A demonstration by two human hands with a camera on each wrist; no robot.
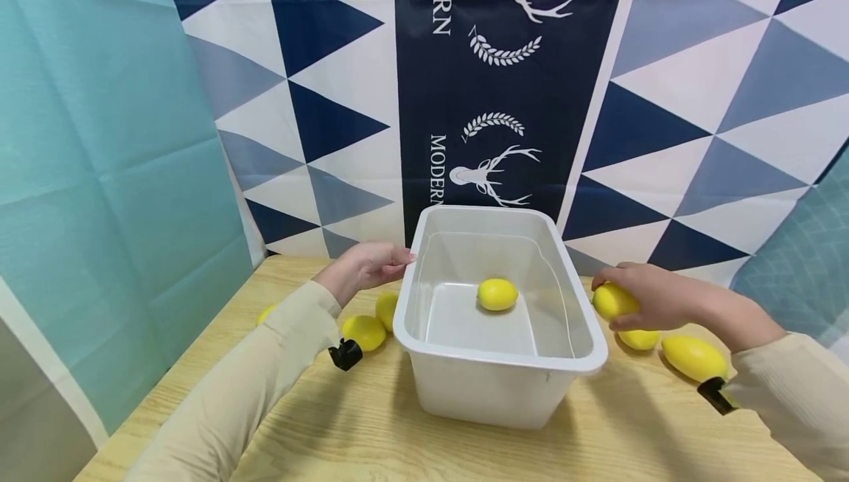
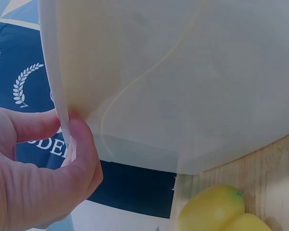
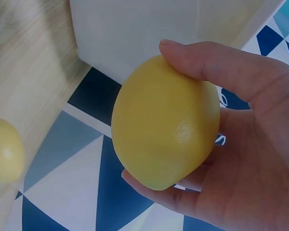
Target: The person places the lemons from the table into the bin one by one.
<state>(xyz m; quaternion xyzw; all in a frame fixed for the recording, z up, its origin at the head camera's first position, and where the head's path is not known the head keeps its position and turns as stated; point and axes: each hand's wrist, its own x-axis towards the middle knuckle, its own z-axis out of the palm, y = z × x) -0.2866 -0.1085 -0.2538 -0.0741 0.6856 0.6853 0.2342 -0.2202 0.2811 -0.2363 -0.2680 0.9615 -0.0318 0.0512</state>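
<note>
A pale grey plastic bin (image 1: 487, 386) stands on the wooden table, with one lemon (image 1: 497, 295) lying on its floor. My left hand (image 1: 374, 264) pinches the bin's left rim between thumb and fingers, as the left wrist view shows up close. To the right of the bin, my right hand (image 1: 653, 294) grips another lemon (image 3: 164, 125), its thumb on one side and fingers on the other. That lemon is held above the table, outside the bin wall. Beneath and beside the right hand lie a lemon (image 1: 639, 340) and a larger-looking lemon (image 1: 694, 358).
Left of the bin, a lemon (image 1: 363, 332) and a second lemon (image 1: 387, 310) lie close together; another lemon (image 1: 266, 313) is mostly hidden by the left sleeve. A patterned cloth (image 1: 345, 99) hangs behind the table (image 1: 332, 423), and a teal curtain (image 1: 113, 135) hangs at left.
</note>
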